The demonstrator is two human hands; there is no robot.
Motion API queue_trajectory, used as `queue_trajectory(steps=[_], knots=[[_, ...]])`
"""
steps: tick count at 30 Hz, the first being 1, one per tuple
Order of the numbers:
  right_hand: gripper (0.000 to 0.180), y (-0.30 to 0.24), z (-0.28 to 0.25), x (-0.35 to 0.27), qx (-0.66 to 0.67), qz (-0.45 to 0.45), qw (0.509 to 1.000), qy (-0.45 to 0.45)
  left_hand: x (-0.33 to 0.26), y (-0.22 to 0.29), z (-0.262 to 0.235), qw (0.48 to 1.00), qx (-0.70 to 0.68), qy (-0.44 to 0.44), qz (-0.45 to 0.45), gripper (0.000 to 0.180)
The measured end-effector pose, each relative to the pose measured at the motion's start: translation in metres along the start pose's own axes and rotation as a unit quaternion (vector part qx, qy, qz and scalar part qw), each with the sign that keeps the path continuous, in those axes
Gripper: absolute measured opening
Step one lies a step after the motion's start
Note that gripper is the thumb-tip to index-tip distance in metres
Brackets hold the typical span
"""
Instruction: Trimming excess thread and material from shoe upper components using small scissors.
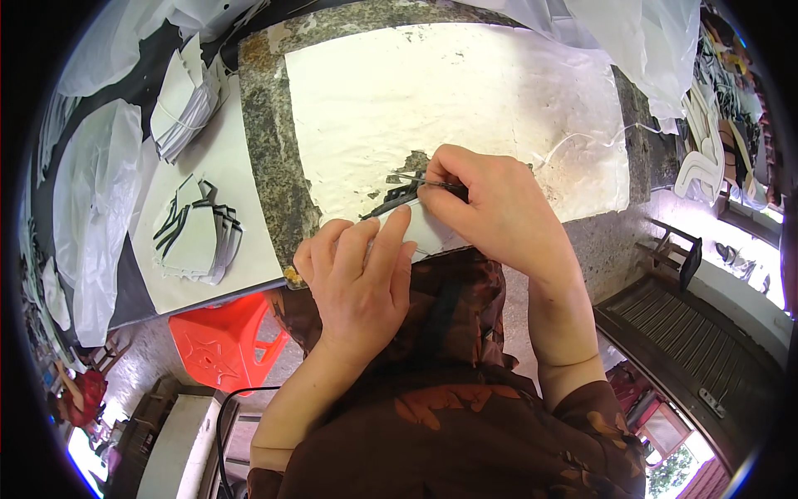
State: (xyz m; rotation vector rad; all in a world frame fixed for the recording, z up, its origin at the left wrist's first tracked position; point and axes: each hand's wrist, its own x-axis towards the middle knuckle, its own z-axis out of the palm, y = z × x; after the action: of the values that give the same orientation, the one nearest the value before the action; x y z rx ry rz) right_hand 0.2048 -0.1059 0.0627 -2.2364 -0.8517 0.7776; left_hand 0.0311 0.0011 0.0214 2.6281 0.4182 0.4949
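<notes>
Near the front edge of the work board, a white flat piece with a black edge strip [432,231] lies partly under my hands. My left hand [353,270] holds it down, fingers bent over its left part and the thumb tucked in close. My right hand [490,204] is closed in a pinch at the black strip. A thin dark metal tool [409,177] sticks out to the left from its fingers; its kind cannot be made out, since the hand covers most of it. The fingertips of both hands nearly meet along the strip.
White paper [457,100] with dark stains covers the stone-like board [270,125]. To the left lie a stack of black-edged white pieces [199,241] and a banded white bundle [179,116]. Plastic bags [100,208] flank the board. A red stool [220,345] stands below.
</notes>
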Motion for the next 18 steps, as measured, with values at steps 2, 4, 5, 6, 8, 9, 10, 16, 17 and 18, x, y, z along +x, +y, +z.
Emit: queue_trajectory(steps=[2,4,5,6,8,9,10,16,17,18], knots=[[0.021,0.001,-0.001,0.0,0.005,0.004,1.0,0.003,0.001,0.001,-0.001,1.0,0.001,-0.003,0.0,0.037],[0.021,0.0,-0.002,0.0,0.014,0.016,1.0,-0.005,0.001,0.001,-0.001,1.0,0.001,-0.005,0.0,0.036],[0.021,0.0,-0.002,0.001,0.013,0.016,1.0,-0.005,0.001,0.001,-0.001,1.0,0.0,-0.007,-0.001,0.037],[0.021,0.001,-0.002,0.0,0.013,0.017,1.0,-0.004,0.001,0.002,-0.001,1.0,-0.001,-0.008,-0.002,0.037],[0.021,0.003,0.0,0.0,0.01,0.017,1.0,-0.004,0.003,0.004,-0.004,1.0,-0.003,-0.013,-0.006,0.035],[0.021,0.004,0.001,0.0,0.015,0.013,1.0,-0.001,0.005,0.005,-0.006,1.0,-0.003,-0.018,-0.009,0.033],[0.021,0.004,0.0,-0.001,0.02,0.009,1.0,0.002,0.006,0.005,-0.007,1.0,-0.005,-0.016,-0.01,0.033],[0.02,0.0,-0.008,0.0,0.015,0.042,0.999,-0.027,0.01,0.006,-0.011,0.999,-0.003,-0.037,-0.016,0.032],[0.02,0.0,-0.009,0.0,0.014,0.041,0.999,-0.028,0.009,0.005,-0.012,0.999,-0.004,-0.05,-0.016,0.036],[0.02,0.002,-0.01,0.001,0.014,0.035,0.999,-0.029,0.009,0.004,-0.011,0.998,-0.006,-0.064,-0.016,0.039]])
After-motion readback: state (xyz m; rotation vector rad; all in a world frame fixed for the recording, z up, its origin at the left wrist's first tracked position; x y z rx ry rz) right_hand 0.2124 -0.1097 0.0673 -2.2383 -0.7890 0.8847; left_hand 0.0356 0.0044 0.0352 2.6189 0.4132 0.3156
